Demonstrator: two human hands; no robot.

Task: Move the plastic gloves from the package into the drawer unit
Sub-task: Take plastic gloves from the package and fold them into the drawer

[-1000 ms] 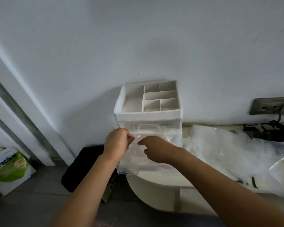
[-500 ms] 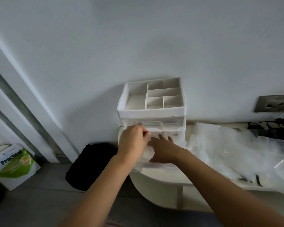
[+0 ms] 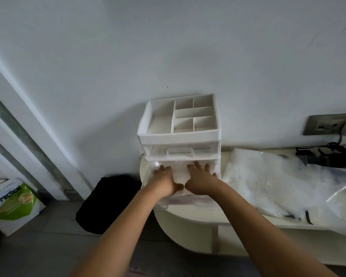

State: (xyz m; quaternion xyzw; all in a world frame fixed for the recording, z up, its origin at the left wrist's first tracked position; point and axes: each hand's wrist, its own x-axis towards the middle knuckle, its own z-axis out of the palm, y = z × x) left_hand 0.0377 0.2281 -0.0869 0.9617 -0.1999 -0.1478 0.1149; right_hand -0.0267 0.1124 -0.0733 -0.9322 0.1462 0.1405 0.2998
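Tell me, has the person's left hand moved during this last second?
Yes. The left hand slid rightward, from the drawer unit's left edge to below the upper drawer's handle, now pressing flat on the gloves.

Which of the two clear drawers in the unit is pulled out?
The lower drawer: it juts forward, and the left hand and right hand press the plastic gloves inside. The upper drawer, with its handle, sits flush.

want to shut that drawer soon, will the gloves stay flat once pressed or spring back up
Likely floppy and light: the gloves look like thin, crinkled film. They may well puff back up when released, since the left hand and right hand both press them flat in the drawer.
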